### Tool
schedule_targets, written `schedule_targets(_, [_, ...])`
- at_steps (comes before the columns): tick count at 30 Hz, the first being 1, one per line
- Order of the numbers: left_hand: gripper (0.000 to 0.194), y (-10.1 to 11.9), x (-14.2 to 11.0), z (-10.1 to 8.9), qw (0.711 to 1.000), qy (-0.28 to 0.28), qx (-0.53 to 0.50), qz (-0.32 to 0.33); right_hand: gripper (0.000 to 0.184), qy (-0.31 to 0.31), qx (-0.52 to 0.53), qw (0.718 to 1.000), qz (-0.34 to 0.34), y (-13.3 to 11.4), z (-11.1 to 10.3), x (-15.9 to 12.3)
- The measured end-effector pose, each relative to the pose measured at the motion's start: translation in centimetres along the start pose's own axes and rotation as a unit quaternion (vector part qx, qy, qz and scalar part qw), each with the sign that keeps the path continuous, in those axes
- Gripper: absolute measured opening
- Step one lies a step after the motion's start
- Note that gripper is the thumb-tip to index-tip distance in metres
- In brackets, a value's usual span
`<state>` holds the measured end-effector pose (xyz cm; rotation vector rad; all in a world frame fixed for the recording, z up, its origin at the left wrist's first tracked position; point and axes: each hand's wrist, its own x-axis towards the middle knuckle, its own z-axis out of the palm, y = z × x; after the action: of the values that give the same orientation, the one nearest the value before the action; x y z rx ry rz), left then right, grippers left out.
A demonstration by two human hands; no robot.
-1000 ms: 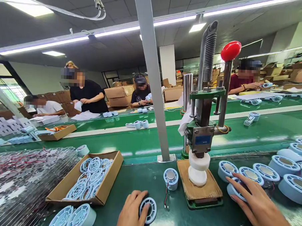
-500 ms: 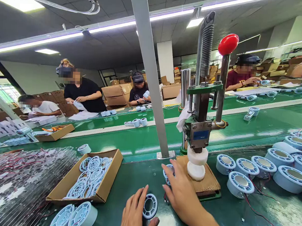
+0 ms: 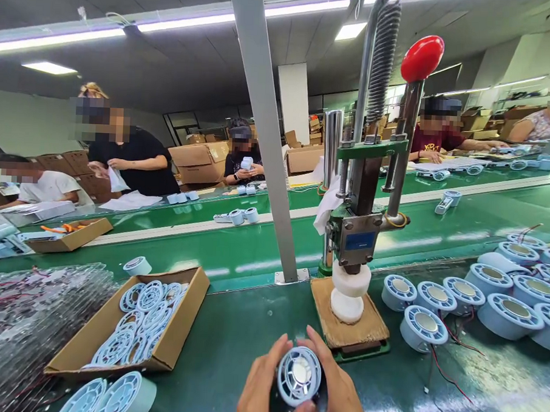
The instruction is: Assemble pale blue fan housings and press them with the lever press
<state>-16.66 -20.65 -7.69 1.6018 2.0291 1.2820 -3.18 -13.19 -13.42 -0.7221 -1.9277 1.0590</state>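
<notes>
At the bottom centre both my hands hold one small light-blue fan unit (image 3: 299, 375) with a round grille on top. My left hand (image 3: 260, 387) wraps its left side, thumb at the front. My right hand (image 3: 335, 385) wraps the right side, fingers curled round it. Just beyond stands a hand press (image 3: 365, 173) with a red knob (image 3: 422, 57), a white plastic die (image 3: 348, 292) and a wooden base board (image 3: 349, 331). To the right lie several blue fan units (image 3: 423, 326) with red and black wires.
A cardboard box (image 3: 169, 341) of blue grille rings sits at left, beside clear plastic trays (image 3: 28, 317). Two more blue units (image 3: 111, 399) lie at bottom left. A grey post (image 3: 264, 139) rises behind. Several people work across the green conveyor (image 3: 438, 231).
My right hand left the units at right, took the fan unit by the press, and brought it to my left hand's grille; both now hold it together.
</notes>
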Motion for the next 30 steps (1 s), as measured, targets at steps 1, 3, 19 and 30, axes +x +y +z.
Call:
schedule_targets(1, [0.066,0.9,0.4,0.2,1.0,-0.016,0.018,0.006,0.088,-0.002,0.006,1.0,0.003,-0.1,-0.1,0.1])
schedule_targets(3, [0.064,2.2,1.2,0.3,0.998,-0.044,0.04,0.007,0.088,-0.001,0.007,1.0,0.007,-0.3,-0.3,0.4])
schedule_targets(19, [0.067,0.2,0.4,1.7,0.999,-0.024,-0.01,0.022,0.083,-0.047,0.028,0.998,0.012,0.0,-0.5,0.7])
schedule_targets(30, [0.072,-1.0,0.3,1.8,0.996,-0.081,-0.035,0.014,0.099,-0.107,-0.012,0.994,0.015,0.8,-0.7,1.2])
